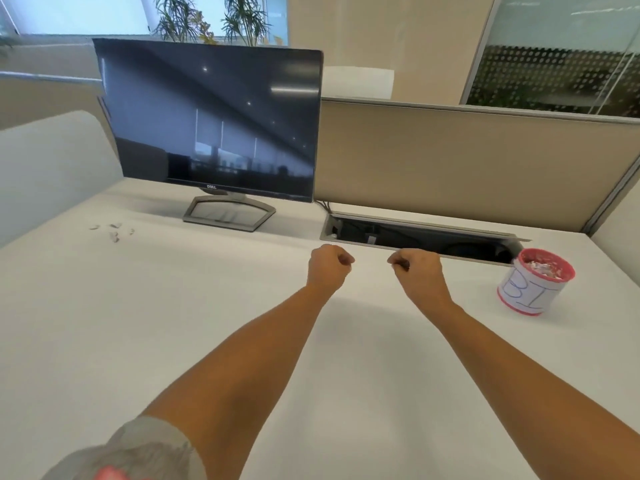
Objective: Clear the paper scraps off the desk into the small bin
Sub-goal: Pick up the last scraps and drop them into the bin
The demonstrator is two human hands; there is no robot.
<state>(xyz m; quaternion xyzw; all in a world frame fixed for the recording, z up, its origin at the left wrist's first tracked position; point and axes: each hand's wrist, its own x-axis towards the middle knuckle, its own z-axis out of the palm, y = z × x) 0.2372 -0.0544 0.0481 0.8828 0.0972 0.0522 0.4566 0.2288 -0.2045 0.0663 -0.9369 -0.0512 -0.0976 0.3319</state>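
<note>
White desk (138,323) fills most of what I can see from here, with a dark Dell monitor (214,123) standing at the back left and a beige partition (467,161) running behind it to the right. A cable tray (415,237) lies open along the back edge. Just beyond its right end sits the small bin (526,294), red-rimmed with a hand-lettered paper wrap, and it already holds a heap of shreds.

The person holds both arms out over the middle of the desk. The left hand (328,266) and the right hand (419,270) are each curled into a loose fist just in front of the tray, near each other but apart. No paper shows in either one (whether anything is tucked inside I cannot tell).

The paper scraps (113,232) that remain are a few small bits in a loose cluster, spread roughly side to side on the desk just left of the monitor's foot. They lie well away to the left of both fists and a little farther back. The left hand is clearly the nearer one. The bin lies the opposite way, off to the right and closest to the right hand. My guess is that the next move is a leftward reach, followed by a carry across the full width of the desk.
</note>
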